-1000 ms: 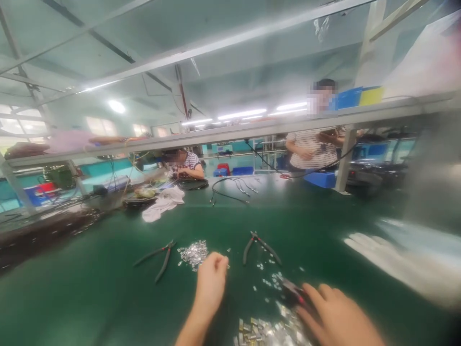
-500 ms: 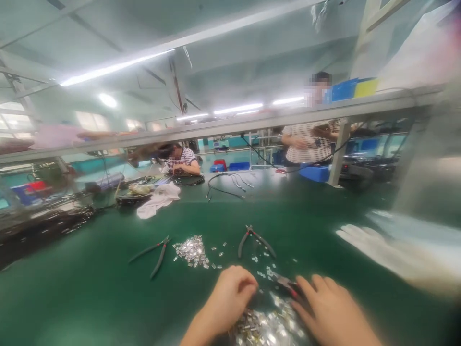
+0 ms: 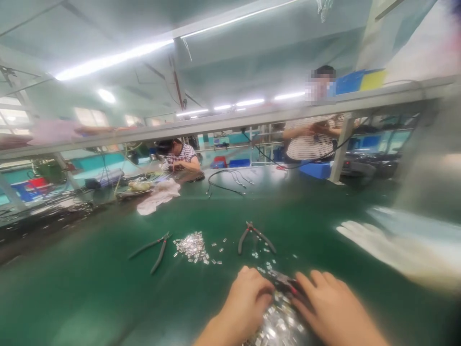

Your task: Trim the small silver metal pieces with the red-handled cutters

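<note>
My left hand [image 3: 248,300] is curled with its fingers bent down into a heap of small shiny metal pieces [image 3: 277,327] at the bottom edge of the green table [image 3: 90,298]. My right hand [image 3: 333,312] lies beside it, fingers wrapped round a dark tool with red on it [image 3: 284,282], its tip pointing left over the heap. What the left fingers pinch is hidden.
Two pairs of pliers [image 3: 153,249] [image 3: 254,235] lie further out, with a smaller pile of metal pieces [image 3: 190,246] between them. A white cloth [image 3: 158,196], black cables [image 3: 223,180] and white gloves [image 3: 382,245] lie beyond. Two other people [image 3: 180,156] [image 3: 313,139] work behind the shelf rail.
My left hand has moved right and down from near the small pile to the near heap, closing up to my right hand. The view has shifted slightly.
</note>
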The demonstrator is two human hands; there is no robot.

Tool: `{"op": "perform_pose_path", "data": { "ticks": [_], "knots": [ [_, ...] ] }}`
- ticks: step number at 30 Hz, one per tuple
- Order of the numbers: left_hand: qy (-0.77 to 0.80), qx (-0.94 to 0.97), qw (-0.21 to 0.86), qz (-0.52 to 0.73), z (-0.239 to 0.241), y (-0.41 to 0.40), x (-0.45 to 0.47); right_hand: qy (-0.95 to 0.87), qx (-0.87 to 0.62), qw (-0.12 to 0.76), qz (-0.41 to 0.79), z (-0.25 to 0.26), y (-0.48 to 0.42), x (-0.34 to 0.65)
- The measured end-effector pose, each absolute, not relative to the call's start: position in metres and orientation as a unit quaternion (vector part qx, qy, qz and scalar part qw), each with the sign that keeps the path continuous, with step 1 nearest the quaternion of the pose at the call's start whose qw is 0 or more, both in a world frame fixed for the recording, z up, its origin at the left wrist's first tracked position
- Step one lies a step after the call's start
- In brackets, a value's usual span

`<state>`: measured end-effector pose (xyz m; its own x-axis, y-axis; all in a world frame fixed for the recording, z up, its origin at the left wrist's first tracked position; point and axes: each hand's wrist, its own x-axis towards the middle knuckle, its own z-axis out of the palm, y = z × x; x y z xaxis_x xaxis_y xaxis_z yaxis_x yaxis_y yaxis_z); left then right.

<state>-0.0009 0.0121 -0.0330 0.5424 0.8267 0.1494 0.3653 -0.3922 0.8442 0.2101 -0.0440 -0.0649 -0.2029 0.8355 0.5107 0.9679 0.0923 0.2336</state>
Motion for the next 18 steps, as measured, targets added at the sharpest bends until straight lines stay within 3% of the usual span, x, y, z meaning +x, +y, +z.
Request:
{"op": "perform_pose_path", "data": {
  "ticks": [11,18],
  "knots": [
    [0.447,0.755,0.392,0.277,-0.039,0.013,0.013,-0.720,-0.644,0.130,-0.222,-0.065,-0.044,0.205],
    [0.397,0.632,0.541,0.389,-0.036,0.014,0.003,-0.754,-0.619,0.203,-0.082,-0.073,-0.037,0.216]
  ]
}}
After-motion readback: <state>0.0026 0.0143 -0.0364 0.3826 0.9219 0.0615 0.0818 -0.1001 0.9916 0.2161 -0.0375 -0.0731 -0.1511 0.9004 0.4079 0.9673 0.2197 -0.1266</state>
